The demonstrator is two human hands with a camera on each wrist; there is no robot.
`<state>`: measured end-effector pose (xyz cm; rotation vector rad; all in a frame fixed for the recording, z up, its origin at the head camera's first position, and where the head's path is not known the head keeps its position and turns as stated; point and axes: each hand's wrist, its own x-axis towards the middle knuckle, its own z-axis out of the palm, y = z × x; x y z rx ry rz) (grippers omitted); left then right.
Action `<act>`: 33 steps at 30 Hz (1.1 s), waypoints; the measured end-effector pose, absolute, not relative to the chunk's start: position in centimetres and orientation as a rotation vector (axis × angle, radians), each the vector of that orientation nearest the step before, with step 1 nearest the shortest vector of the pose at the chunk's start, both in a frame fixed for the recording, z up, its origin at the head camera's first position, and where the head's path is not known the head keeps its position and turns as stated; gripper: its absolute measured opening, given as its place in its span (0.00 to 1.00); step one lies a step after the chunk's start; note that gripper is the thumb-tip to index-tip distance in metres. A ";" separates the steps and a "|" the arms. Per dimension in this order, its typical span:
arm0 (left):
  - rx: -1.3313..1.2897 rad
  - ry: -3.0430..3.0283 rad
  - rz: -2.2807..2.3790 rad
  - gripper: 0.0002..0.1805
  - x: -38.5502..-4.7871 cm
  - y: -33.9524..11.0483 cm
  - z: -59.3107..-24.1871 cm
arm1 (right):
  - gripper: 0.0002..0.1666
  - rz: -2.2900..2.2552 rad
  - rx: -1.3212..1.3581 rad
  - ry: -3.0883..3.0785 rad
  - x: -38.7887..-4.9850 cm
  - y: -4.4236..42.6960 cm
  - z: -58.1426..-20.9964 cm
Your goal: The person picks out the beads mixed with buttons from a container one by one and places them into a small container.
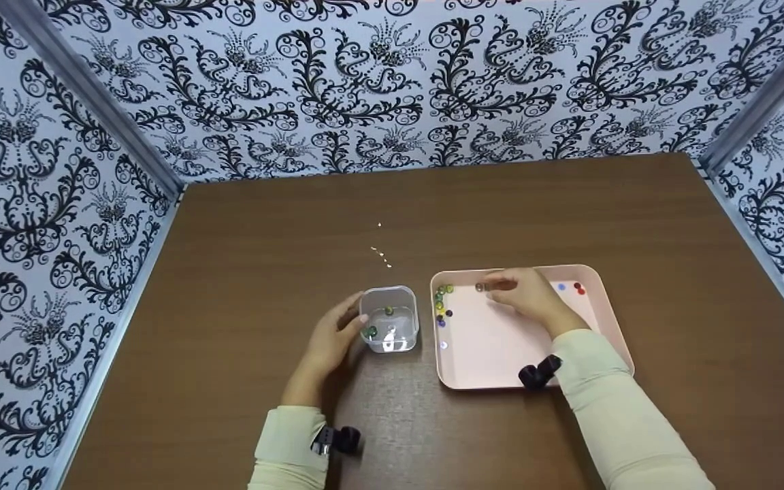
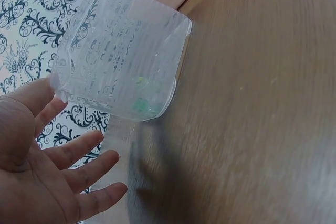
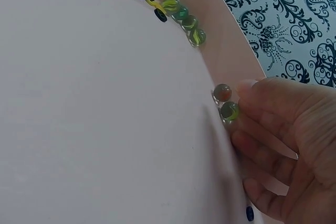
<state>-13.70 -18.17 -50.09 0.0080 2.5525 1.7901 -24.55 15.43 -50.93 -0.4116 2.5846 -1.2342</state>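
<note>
My left hand (image 1: 329, 340) pinches the rim of a clear square plastic container (image 1: 402, 344) between thumb and a finger; its other fingers spread free in the left wrist view. The container stands on the table, with a green marble (image 1: 372, 331) and a yellowish marble (image 1: 389, 311) inside. Over the pink tray (image 1: 494, 340) reaches my right hand (image 1: 531, 296), fingers bent and apart. Beside its thumb tip, an orange-tinted marble (image 3: 222, 93) and a yellow-green swirled marble (image 3: 229, 111) lie against the tray wall. No firm grip on either marble shows.
Along the tray's left side lie several marbles (image 3: 190, 23) and small flat dark, blue and yellow discs (image 3: 160, 15). Red pieces (image 1: 579, 288) and a blue piece (image 1: 561, 286) sit at its far right. Small light specks (image 1: 381, 255) mark the brown table (image 1: 263, 272); patterned walls surround it.
</note>
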 end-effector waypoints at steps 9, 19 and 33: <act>0.029 2.568 1.788 0.24 -13.6 -18.2 -49.9 | 0.17 -1.236 -0.414 2.593 -24.5 15.3 -50.9; 0.069 2.594 1.786 0.24 -13.5 -18.2 -50.0 | 0.17 -1.260 -0.394 2.591 -24.6 15.3 -51.0; 0.072 2.583 1.807 0.25 -13.4 -18.2 -49.9 | 0.16 -1.273 -0.433 2.618 -24.6 15.0 -51.4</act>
